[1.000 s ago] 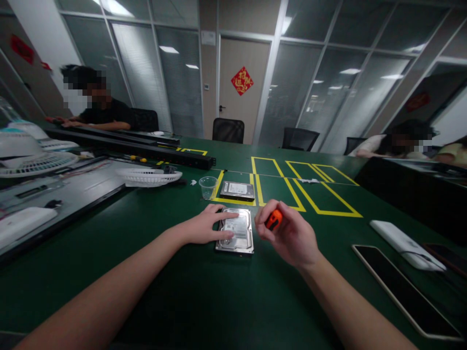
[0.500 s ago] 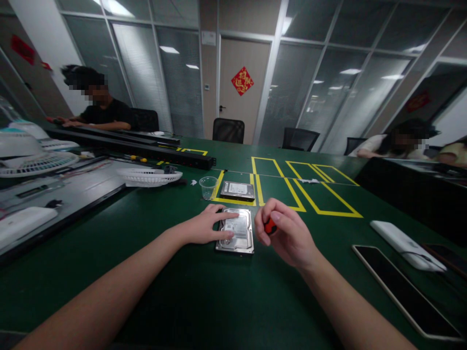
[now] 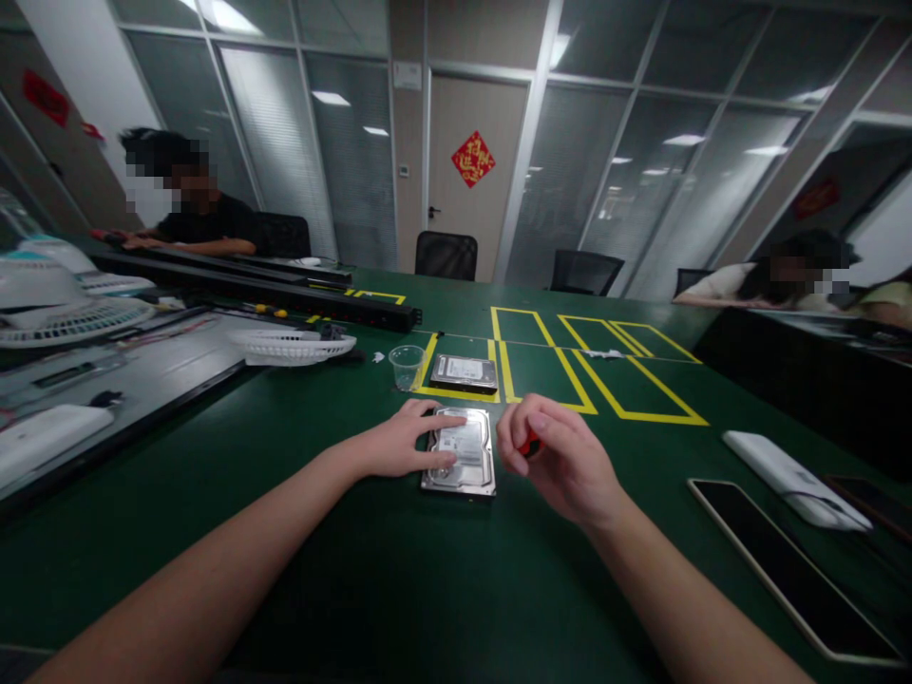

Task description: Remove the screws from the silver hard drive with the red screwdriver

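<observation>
- Hard drive (image 3: 471, 475), centre: silver, pale label
- Second drive (image 3: 465, 369), just above: silver-grey, white label
- Tool handle (image 3: 531, 444), right of centre: red-orange
- Counter (image 3: 399, 589): dark green, with rectangles of yellow tape (image 3: 662, 419)
- Door sign (image 3: 473, 160), top centre: red, gold characters
- Phone (image 3: 790, 568), lower right: black face, pale rim

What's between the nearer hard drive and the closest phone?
Your right hand, curled around something red, and your right forearm, then green tabletop; the head view shows it.
</observation>
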Tool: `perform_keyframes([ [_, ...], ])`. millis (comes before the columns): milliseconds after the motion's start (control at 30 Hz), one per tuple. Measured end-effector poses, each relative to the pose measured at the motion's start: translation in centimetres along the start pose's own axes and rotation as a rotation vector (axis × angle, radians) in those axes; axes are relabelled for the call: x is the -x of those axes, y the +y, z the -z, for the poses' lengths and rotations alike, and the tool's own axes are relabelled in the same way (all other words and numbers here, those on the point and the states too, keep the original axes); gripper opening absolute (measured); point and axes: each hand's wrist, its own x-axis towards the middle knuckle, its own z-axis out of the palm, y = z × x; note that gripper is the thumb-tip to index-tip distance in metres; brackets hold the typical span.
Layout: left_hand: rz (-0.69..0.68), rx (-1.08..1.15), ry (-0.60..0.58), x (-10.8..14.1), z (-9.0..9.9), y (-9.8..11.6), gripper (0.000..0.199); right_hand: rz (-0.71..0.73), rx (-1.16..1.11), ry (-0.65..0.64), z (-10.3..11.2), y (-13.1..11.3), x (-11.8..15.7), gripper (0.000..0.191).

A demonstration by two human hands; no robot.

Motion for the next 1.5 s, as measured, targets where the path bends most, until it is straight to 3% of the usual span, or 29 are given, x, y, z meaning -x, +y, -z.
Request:
perform_keyframes([
  [400, -0.003, 0.019, 0.002, 0.02, 0.03, -0.02, 0.072, -0.023, -0.035, -0.015, -0.1, -0.02, 0.03, 0.02],
  [700, 0.022, 0.026, -0.008, 0.0, 0.14, 0.15, 0.074, -0.042, -0.053, 0.011, -0.07, -0.38, -0.08, 0.041],
  [1500, 0.011, 0.013, -0.006, -0.05, 0.05, 0.07, 0.072, -0.012, -0.023, -0.032, 0.02, 0.09, 0.12, 0.019],
])
